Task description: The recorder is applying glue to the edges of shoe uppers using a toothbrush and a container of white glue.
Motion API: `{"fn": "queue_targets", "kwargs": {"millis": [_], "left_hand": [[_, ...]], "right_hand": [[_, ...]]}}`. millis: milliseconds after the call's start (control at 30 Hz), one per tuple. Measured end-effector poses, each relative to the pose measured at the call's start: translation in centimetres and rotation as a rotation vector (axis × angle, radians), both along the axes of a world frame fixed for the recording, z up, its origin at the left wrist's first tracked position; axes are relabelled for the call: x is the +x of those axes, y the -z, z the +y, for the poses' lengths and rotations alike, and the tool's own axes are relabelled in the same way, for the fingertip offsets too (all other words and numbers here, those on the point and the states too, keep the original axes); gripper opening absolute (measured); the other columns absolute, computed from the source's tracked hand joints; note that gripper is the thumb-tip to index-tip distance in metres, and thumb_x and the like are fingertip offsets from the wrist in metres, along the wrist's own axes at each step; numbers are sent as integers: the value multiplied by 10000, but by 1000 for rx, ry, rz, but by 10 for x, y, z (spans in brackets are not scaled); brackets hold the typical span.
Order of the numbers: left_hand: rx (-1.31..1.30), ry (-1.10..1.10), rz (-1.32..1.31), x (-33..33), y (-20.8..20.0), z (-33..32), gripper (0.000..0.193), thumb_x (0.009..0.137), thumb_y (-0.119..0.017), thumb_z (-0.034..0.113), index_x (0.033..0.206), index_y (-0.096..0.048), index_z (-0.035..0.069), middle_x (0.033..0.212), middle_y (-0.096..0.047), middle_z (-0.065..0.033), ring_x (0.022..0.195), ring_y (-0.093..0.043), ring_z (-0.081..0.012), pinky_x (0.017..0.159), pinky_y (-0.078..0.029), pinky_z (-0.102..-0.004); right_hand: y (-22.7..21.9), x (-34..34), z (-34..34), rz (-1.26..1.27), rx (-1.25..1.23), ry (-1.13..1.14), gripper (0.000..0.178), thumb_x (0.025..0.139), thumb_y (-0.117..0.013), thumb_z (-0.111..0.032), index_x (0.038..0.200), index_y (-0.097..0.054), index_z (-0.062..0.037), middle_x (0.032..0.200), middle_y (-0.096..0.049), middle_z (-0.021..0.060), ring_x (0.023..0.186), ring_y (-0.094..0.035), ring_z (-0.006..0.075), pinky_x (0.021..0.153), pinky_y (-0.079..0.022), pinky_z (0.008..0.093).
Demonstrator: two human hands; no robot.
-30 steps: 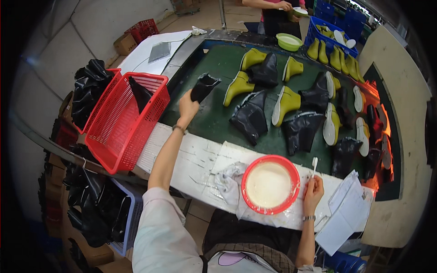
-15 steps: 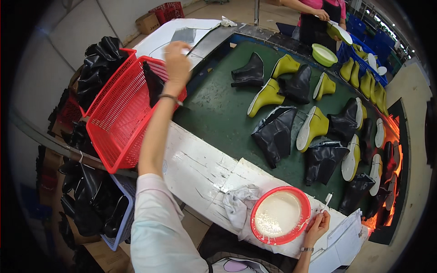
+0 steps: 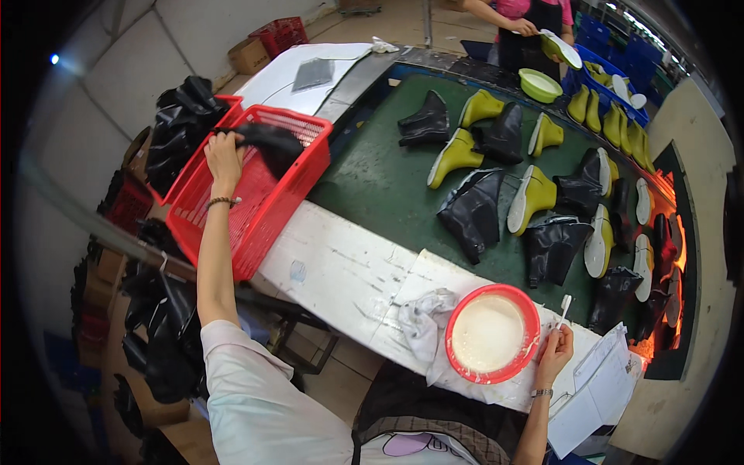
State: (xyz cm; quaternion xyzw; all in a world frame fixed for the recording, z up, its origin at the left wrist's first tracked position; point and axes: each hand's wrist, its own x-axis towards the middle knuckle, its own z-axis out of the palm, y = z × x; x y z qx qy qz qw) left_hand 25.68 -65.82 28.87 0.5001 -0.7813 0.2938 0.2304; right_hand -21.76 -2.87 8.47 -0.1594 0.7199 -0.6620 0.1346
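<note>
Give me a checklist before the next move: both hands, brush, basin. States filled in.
1. Left hand at the glossy black boot upper, by the red perforated plastic basket: ok.
2. Left grip firmly closed: cannot tell, the upper is blurred.
3. Right hand holding the slim white brush: ok.
4. Brush head clear of the round red plastic basin: ok, off to its right.
5. Off-white liquid in basin: ok, covers the bottom.
6. Crumpled white cloth clear of basin: not ok, bunched against its left side.
</note>
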Motion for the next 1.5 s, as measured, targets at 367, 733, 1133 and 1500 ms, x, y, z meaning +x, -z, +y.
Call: {"fn": "queue_targets", "kwargs": {"millis": [367,733,1133,1500], "left_hand": [[1202,472,1114,-4,-77,204,229,971,-688,219,1043,-710,2,857,-711,-11,673,-674,-101,536,-546,-240],[855,414,560,-83,115,287,895,897,-699,585,1414,-492,-116,1334,-574,-352,1232,-584,-449,1042,-449,-465],[779,512,571,-117,103,298,727,715,-738,165,1401,-542,24,1014,-704,-294,942,-696,-450,857,-559,-463],[1896,480,610,-148,-21,401,346,834,-795,121,1120,-712,-55,966,-751,-85,844,-692,-131,768,-565,-281]], "right_hand": [[17,-5,13,113,8,-2,158,1020,-618,-125,1127,-635,-10,746,-563,-56,601,-425,10,504,-315,186],[-77,9,19,294,85,-158,220,990,-653,-136,1162,-728,-22,819,-618,-11,619,-504,70,574,-424,214],[-123,57,-10,976,688,-443,84,838,-734,-166,894,-756,-108,832,-637,38,738,-672,261,644,-519,391],[-162,60,-15,552,110,-522,158,809,-818,-142,958,-792,-94,845,-677,20,660,-605,160,604,-469,312]]}}
